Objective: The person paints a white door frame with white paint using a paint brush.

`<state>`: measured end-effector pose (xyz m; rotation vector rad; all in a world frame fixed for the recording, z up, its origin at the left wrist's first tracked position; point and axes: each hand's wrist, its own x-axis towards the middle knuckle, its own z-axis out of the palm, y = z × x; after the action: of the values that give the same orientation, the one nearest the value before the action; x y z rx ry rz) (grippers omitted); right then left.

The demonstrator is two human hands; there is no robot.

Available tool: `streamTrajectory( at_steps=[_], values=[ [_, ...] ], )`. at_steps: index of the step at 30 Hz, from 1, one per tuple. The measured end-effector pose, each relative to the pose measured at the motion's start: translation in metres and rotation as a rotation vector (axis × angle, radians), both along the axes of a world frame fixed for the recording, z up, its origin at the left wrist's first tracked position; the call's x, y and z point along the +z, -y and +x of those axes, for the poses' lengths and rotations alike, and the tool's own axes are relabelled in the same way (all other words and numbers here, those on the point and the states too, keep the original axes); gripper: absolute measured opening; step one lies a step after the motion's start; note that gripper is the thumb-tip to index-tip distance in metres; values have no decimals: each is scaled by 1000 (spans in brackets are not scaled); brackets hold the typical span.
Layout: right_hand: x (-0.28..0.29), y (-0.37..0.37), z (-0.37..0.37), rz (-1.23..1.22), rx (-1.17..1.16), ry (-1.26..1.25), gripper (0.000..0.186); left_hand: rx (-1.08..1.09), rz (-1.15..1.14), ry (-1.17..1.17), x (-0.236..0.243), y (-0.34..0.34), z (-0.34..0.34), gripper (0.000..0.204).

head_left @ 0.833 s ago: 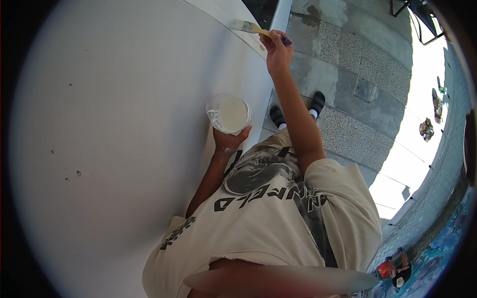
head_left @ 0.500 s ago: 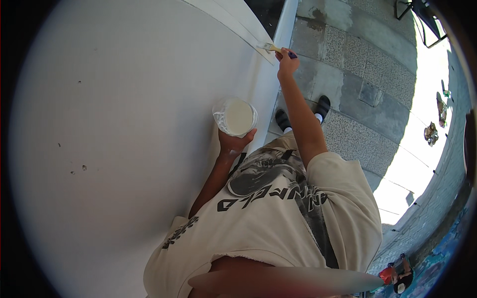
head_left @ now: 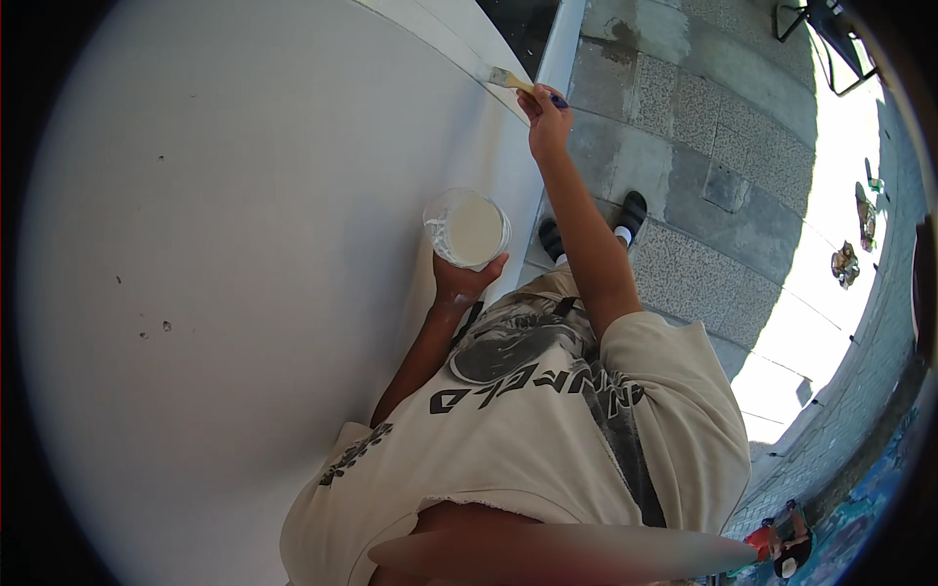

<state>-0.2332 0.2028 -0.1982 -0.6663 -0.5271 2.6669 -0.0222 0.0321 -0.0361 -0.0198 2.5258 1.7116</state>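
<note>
My left hand [head_left: 467,276] holds a clear plastic tub [head_left: 473,229] of off-white paint from below, close to the white wall [head_left: 234,225]. My right hand [head_left: 546,119], arm stretched out, grips a flat paintbrush [head_left: 518,82] by its dark-tipped, pale yellow handle. The bristles are at a narrow white trim strip [head_left: 440,35] along the wall's edge, beside a dark panel [head_left: 515,27]; whether they touch it is hard to tell.
My sandaled feet [head_left: 632,215] stand on grey paving [head_left: 703,273] right of the wall. A black metal-framed object [head_left: 826,39] is at top right, small items [head_left: 846,264] lie on a sunlit strip, and a person [head_left: 789,547] is near a colourful mural [head_left: 860,498] at lower right.
The brush first moved down and right along the trim, then slightly back up and left. The tub in my left hand has shifted slightly right in the picture.
</note>
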Motion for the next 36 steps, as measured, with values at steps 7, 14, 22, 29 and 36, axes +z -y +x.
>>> streamTrajectory(
  at_steps=[7, 14, 22, 29, 36],
  values=[
    [3, -9, 1, 390, -91, 411, 15, -28, -36, -52, -6, 1, -1, 75],
    [112, 4, 8, 113, -106, -56, 15, -14, -48, -44, -7, 4, 0, 76],
    [-14, 5, 16, 75, -58, 187, 19, -49, -28, -73, -5, -1, -2, 76],
    [75, 9, 4, 245, -59, 177, 16, -4, -58, -51, -6, 5, 2, 77],
    [116, 5, -9, 1, -18, -189, 18, -7, -32, -30, -7, 5, 2, 77]
  ],
)
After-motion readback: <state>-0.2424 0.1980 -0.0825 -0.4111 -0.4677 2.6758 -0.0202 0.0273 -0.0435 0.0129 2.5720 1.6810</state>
